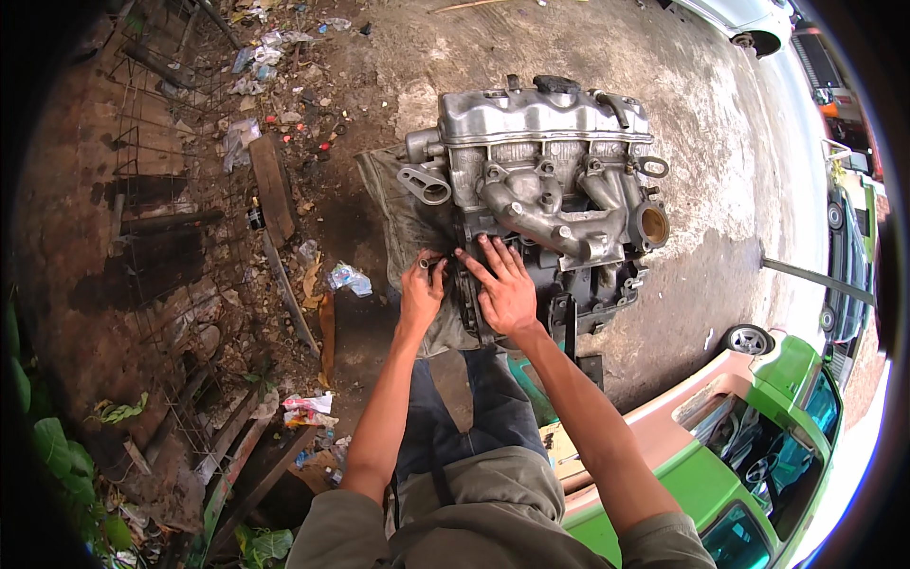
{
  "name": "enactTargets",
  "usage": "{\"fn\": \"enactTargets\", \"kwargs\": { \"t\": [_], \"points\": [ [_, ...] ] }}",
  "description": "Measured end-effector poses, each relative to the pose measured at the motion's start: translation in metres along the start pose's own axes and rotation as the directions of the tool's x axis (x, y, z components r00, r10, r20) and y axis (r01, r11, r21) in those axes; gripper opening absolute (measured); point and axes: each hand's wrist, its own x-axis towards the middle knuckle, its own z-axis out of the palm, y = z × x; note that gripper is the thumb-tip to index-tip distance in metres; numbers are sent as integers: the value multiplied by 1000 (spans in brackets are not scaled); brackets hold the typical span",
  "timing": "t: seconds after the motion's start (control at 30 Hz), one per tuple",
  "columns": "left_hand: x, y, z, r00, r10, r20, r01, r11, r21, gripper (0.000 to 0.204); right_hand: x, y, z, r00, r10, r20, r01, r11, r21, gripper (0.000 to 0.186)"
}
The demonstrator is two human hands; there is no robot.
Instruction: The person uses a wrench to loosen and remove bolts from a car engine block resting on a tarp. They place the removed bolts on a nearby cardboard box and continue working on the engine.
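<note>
A metal engine (545,133) with a silver valve cover and manifold (531,213) rests on a worn grey cloth (389,194), above a dark lower block (602,294). My left hand (422,299) is closed on a small metal tool (426,264) at the block's left side; the tool's full shape is partly hidden. My right hand (504,294) lies with fingers spread on the dark block, just right of my left hand, holding nothing.
Rubble, litter, a wooden plank (273,190) and wire mesh (161,171) cover the ground at left, with leaves (57,446) lower left. A green vehicle (682,493) stands at lower right, a white car (739,19) at top right, and a metal bar (806,275) reaches in from the right.
</note>
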Motion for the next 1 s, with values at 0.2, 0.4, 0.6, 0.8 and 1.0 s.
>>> {"fn": "enactTargets", "kwargs": {
  "t": [0.2,0.4,0.6,0.8,1.0],
  "points": [
    [8,12,-5,998,0,57,-2,1000,29,4,0,0,0,1000,4,11,-4,1000,2,79],
    [30,13,-10,987,-3,161,-10,997,76,8,0,0,0,1000,2,9,-1,1000,-29,79],
    [57,-2,0,986,64,153,-78,993,90,11,0,1,2,1000,-8,-11,7,1000,-18,79],
    [75,-42,11,794,-556,246,594,795,-119,15,0,1,2,1000,-8,-9,8,1000,-28,78],
    [56,-71,12,509,-753,418,798,230,-557,20,-1,2,1,1000,-12,-3,12,1000,-21,78]
  ]
}}
